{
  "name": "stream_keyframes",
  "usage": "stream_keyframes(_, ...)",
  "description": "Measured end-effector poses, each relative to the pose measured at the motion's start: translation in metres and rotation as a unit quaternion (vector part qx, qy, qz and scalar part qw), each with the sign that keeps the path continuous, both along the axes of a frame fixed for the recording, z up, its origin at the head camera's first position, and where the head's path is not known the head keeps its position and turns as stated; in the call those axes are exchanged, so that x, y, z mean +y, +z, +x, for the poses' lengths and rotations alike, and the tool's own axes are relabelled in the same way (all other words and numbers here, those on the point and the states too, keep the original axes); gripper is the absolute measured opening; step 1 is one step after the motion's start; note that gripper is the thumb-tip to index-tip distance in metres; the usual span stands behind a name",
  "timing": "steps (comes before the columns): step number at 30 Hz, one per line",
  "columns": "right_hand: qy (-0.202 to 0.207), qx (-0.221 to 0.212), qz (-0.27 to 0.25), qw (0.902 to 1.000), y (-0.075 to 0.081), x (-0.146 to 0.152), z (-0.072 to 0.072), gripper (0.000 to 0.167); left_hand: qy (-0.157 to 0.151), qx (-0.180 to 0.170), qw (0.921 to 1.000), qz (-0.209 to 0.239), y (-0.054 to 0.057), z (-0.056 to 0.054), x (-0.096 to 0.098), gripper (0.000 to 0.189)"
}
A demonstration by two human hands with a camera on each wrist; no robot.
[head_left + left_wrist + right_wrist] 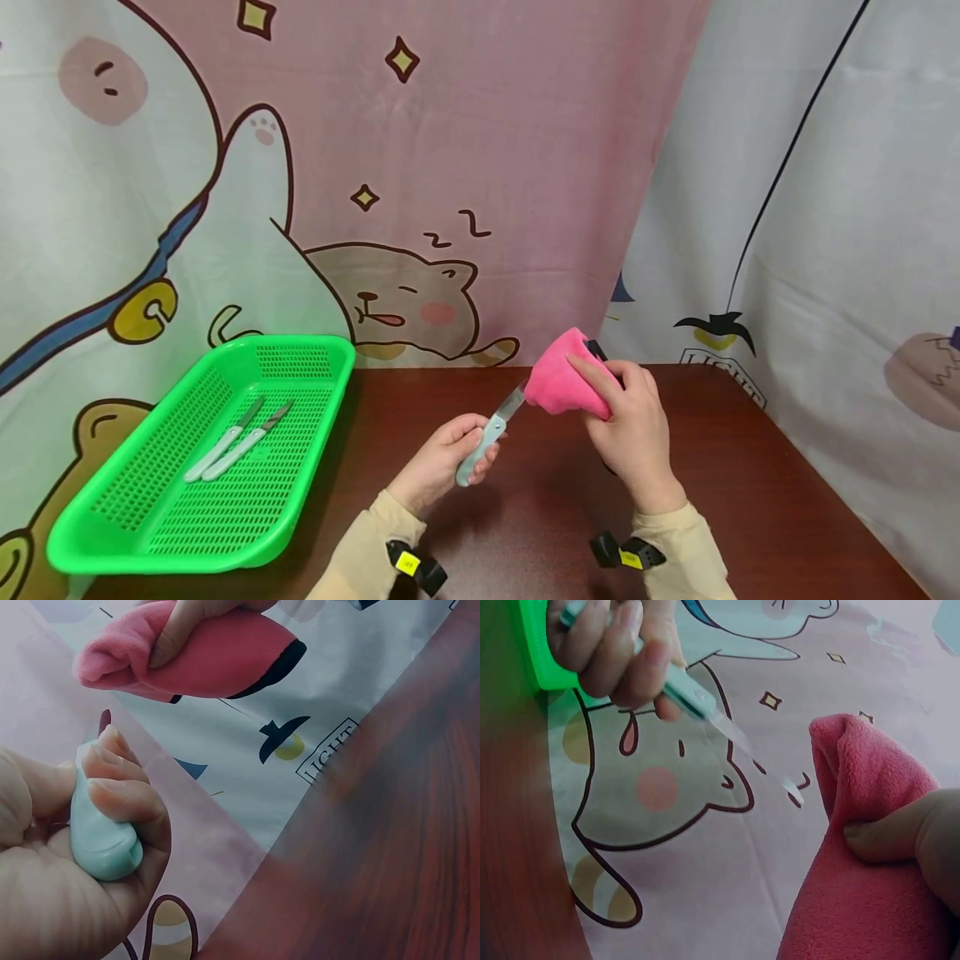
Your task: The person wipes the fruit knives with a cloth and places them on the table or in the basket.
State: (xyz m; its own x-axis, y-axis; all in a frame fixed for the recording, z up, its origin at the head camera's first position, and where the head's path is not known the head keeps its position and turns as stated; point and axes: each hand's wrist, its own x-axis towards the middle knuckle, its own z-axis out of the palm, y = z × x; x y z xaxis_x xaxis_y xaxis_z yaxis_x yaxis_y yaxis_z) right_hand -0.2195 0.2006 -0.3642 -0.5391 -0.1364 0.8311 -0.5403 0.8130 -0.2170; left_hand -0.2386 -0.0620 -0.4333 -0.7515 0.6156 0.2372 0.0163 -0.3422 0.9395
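My left hand (450, 458) grips a folding fruit knife (491, 432) by its pale mint handle, with the blade pointing up and to the right. In the left wrist view the fingers curl round the handle (101, 832). A folded pink cloth (562, 379) with a black edge is held in my right hand (630, 425), pinched between thumb and fingers. In the right wrist view the blade (754, 757) stands apart from the cloth (870, 847), its tip facing the folded end. Both hands are raised over the dark wooden table (525, 542).
A green plastic basket (330, 425) stands at the left of the table. Inside it lie two knives (236, 442) with pale handles and blades out, side by side. Behind the table hangs a printed curtain (510, 150) with cartoon animals.
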Motion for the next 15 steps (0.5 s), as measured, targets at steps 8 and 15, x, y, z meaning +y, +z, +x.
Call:
stream_keyframes(8,0.060,0.011,0.010,0.9981,-0.002,-0.016,0.004,0.065,0.009,0.005,0.9999,0.006,0.001,-0.001,-0.004,0.021)
stream_keyframes(15,0.117,0.006,0.051,0.9918,-0.009,-0.035,0.009,0.064,0.037,0.001,0.9993,-0.007,0.003,0.000,-0.006,0.015)
